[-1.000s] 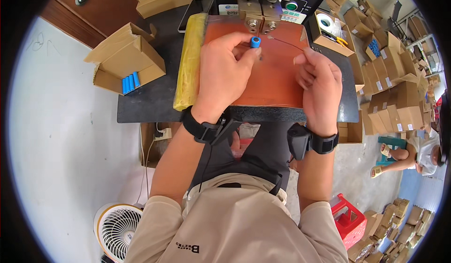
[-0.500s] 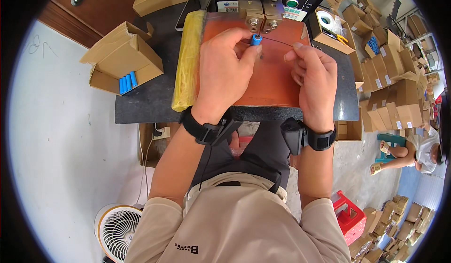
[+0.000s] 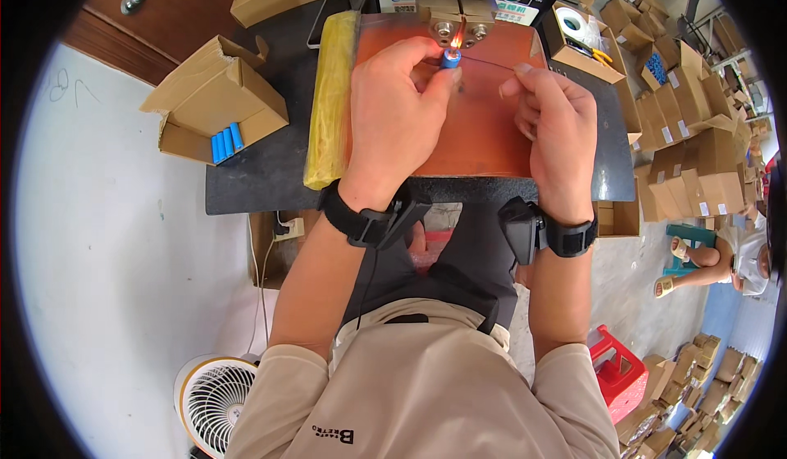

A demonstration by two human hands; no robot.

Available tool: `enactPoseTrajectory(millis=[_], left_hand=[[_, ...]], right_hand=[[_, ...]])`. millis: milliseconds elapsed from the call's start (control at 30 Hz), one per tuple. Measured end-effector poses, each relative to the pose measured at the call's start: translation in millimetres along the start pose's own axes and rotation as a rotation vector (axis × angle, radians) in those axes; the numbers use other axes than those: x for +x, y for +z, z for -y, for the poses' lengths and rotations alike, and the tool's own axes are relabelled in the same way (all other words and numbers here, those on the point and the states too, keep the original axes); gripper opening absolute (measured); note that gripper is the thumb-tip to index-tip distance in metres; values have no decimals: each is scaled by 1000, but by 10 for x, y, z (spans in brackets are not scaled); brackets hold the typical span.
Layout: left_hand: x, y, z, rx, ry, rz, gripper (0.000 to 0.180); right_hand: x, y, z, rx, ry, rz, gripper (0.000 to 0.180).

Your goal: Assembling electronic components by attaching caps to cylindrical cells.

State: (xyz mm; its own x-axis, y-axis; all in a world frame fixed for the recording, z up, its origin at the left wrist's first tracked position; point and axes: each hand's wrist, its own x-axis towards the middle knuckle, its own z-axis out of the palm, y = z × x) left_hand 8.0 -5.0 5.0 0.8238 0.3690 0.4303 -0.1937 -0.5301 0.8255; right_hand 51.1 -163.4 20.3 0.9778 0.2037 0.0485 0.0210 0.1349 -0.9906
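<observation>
My left hand (image 3: 395, 115) pinches a blue cylindrical battery cell (image 3: 450, 60) between thumb and fingers, its end up against the tips of a spot welder's metal electrode holders (image 3: 457, 26). A bright orange spark glows where cell and tips meet. From there a thin dark wire or strip (image 3: 490, 63) stretches across to my right hand (image 3: 556, 127), whose thumb and forefinger close on its other end. Both hands are over an orange-brown mat (image 3: 484, 147). How the strip lies on the cell is too small to tell.
A yellow wrapped bar (image 3: 332, 102) edges the mat on the left. Beyond it stands an open carton (image 3: 221, 102) with several blue cells (image 3: 227, 143). A phone (image 3: 340, 12) lies behind. At right, a box (image 3: 580, 57) holds a white roll and yellow-handled pliers.
A spark has appeared at the electrode tips, casting an orange glow on my left fingers. The cell is slightly closer to the tips. Both hands keep their grips.
</observation>
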Motion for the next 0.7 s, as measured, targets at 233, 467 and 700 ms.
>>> enactPoseTrajectory(millis=[233, 467, 700], left_hand=[[-7, -27, -32, -101, -51, 39, 17], [-15, -3, 97, -111, -32, 50, 19], [-55, -230, -39, -366, -237, 188, 16]], right_hand=[[-24, -10, -42, -93, -96, 30, 26], [-147, -133, -68, -108, -140, -17, 22], [-166, -123, -63, -19, -211, -22, 19]])
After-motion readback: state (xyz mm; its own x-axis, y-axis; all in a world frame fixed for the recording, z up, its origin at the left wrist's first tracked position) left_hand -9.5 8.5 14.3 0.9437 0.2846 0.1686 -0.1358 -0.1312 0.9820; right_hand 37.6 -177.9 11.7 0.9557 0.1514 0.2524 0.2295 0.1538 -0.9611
